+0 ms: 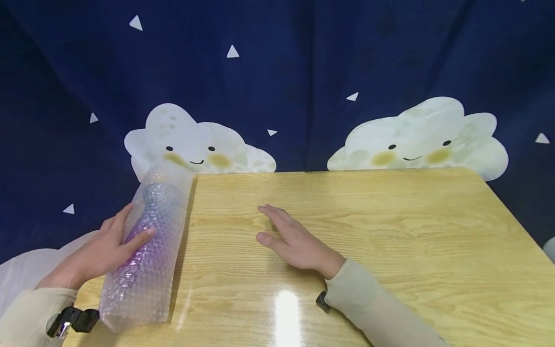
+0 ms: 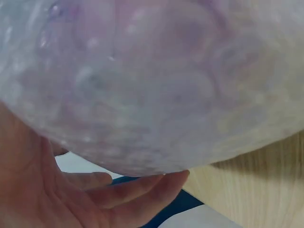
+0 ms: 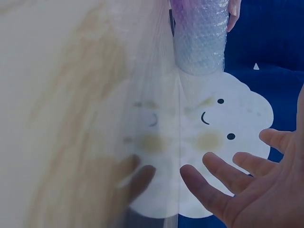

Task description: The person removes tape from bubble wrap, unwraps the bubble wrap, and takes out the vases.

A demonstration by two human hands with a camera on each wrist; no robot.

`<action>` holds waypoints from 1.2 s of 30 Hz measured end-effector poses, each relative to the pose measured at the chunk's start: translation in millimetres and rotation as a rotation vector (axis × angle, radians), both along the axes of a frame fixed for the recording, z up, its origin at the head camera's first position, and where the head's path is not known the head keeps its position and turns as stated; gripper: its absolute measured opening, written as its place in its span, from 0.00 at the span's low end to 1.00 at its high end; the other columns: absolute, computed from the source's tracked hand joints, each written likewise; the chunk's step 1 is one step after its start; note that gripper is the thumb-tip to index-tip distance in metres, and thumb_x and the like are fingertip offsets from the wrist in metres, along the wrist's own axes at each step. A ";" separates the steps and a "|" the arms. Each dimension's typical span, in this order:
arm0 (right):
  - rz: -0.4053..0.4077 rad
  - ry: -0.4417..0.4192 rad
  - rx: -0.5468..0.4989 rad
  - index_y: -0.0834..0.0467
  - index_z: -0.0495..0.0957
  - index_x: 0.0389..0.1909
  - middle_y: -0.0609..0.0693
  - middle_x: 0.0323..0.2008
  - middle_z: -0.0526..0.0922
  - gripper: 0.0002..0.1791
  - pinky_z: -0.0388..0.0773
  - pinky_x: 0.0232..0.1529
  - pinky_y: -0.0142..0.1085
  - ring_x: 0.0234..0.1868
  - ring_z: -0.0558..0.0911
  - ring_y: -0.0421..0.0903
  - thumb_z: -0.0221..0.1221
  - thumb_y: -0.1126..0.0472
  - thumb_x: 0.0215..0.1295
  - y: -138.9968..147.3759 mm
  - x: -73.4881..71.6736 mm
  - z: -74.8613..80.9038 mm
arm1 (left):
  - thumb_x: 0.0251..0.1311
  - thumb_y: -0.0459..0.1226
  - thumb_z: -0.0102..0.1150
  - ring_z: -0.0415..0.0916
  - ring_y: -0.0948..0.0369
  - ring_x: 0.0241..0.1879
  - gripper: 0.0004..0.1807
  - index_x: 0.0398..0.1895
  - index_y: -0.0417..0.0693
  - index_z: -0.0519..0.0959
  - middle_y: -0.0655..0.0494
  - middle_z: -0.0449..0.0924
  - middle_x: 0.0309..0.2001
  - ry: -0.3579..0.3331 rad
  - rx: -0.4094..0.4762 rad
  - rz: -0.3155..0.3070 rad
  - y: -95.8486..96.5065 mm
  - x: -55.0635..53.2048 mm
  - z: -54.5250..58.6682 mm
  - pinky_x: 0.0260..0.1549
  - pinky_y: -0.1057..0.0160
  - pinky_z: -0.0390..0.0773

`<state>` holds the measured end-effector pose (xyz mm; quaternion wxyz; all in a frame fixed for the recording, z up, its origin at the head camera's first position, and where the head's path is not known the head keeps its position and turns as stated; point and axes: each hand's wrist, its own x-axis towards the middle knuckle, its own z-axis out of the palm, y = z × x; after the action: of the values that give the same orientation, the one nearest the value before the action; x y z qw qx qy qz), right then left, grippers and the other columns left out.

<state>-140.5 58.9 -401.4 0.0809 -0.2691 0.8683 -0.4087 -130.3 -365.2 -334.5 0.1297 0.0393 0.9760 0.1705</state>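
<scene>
A roll-shaped bundle in clear bubble wrap (image 1: 158,250) is at the left side of the table, with purple and teal colour showing through. What is inside cannot be made out. My left hand (image 1: 106,248) holds the bundle from its left side, thumb across the front and fingers at the far-left edge. In the left wrist view the wrap fills most of the picture, and the left fingers (image 2: 137,202) show along its edge. Over the middle of the table my right hand (image 1: 299,243) is held with fingers extended, touching no object. The right wrist view also shows the bundle (image 3: 199,40).
The light wooden table (image 1: 368,226) has its far edge against a dark blue curtain (image 1: 299,86) with smiling clouds and white triangles. A small black device (image 1: 73,322) sits at the left wrist, another (image 1: 322,301) at the right.
</scene>
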 end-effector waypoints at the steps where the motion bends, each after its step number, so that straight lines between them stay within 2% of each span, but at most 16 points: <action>1: 0.004 -0.003 -0.002 0.38 0.49 0.83 0.44 0.84 0.51 0.39 0.59 0.82 0.55 0.84 0.56 0.48 0.44 0.30 0.77 -2.3 0.1 0.0 | 0.73 0.65 0.45 0.50 0.16 0.68 0.57 0.83 0.44 0.26 0.17 0.38 0.77 -0.002 0.007 0.009 -0.8 0.6 -0.9 0.55 0.12 0.59; 6: 0.032 -0.012 -0.011 0.39 0.50 0.83 0.48 0.84 0.53 0.40 0.59 0.82 0.55 0.84 0.56 0.48 0.44 0.30 0.77 -13.8 0.4 -1.8 | 0.74 0.65 0.41 0.53 0.15 0.68 0.57 0.82 0.43 0.19 0.15 0.40 0.76 -0.050 0.069 0.037 -3.7 3.4 -4.8 0.56 0.14 0.61; 13: 0.077 -0.034 -0.011 0.40 0.49 0.83 0.49 0.84 0.53 0.40 0.60 0.82 0.53 0.83 0.58 0.48 0.43 0.30 0.77 -30.3 1.8 -2.3 | 0.75 0.66 0.36 0.57 0.15 0.66 0.55 0.79 0.51 0.12 0.17 0.36 0.77 -0.127 0.128 0.061 -5.4 6.2 -8.1 0.52 0.15 0.67; 17: 0.101 -0.043 -0.009 0.37 0.48 0.83 0.48 0.84 0.53 0.39 0.60 0.82 0.55 0.83 0.59 0.49 0.41 0.29 0.77 -38.6 2.6 -1.9 | 0.75 0.67 0.34 0.52 0.14 0.67 0.55 0.79 0.50 0.11 0.17 0.31 0.78 -0.145 0.131 0.084 -5.2 5.4 -9.7 0.54 0.14 0.64; 22: 0.129 -0.049 -0.006 0.36 0.47 0.83 0.45 0.83 0.53 0.39 0.63 0.81 0.53 0.81 0.62 0.47 0.39 0.28 0.77 -46.8 3.0 -3.3 | 0.72 0.70 0.31 0.38 0.14 0.71 0.61 0.75 0.40 0.09 0.17 0.20 0.77 -0.181 0.106 0.142 -4.8 3.6 -10.1 0.60 0.13 0.52; 26: 0.148 -0.062 -0.010 0.38 0.47 0.83 0.42 0.83 0.53 0.40 0.65 0.79 0.52 0.78 0.67 0.47 0.38 0.27 0.77 -53.8 4.1 -4.7 | 0.70 0.73 0.28 0.38 0.14 0.71 0.63 0.72 0.37 0.06 0.16 0.18 0.75 -0.249 0.101 0.191 -3.4 3.1 -8.8 0.61 0.13 0.53; 32: 0.195 -0.119 -0.018 0.34 0.47 0.82 0.43 0.82 0.55 0.39 0.69 0.76 0.51 0.75 0.70 0.47 0.38 0.26 0.76 -69.5 7.2 -3.3 | 0.68 0.75 0.29 0.24 0.17 0.73 0.64 0.70 0.40 0.03 0.27 0.04 0.73 -0.297 0.183 0.261 -3.1 4.4 -7.3 0.65 0.14 0.42; 34: 0.206 -0.135 -0.012 0.34 0.47 0.82 0.43 0.81 0.57 0.39 0.70 0.76 0.50 0.75 0.70 0.46 0.38 0.26 0.76 -74.2 8.2 -2.8 | 0.68 0.75 0.28 0.24 0.18 0.74 0.64 0.70 0.40 0.03 0.29 0.03 0.73 -0.305 0.207 0.279 -2.1 5.4 -8.0 0.66 0.15 0.41; 36: 0.211 -0.144 -0.008 0.35 0.48 0.82 0.45 0.80 0.60 0.39 0.71 0.74 0.49 0.74 0.71 0.45 0.38 0.26 0.76 -78.0 9.1 -2.7 | 0.68 0.75 0.27 0.29 0.18 0.75 0.64 0.72 0.41 0.05 0.25 0.09 0.75 -0.310 0.211 0.284 0.1 5.7 -9.2 0.68 0.16 0.45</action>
<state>-131.4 -19.2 -404.1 0.1848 -0.3293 0.8254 -0.4196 -124.5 -365.1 -343.7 0.2479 -0.1117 0.9169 0.2923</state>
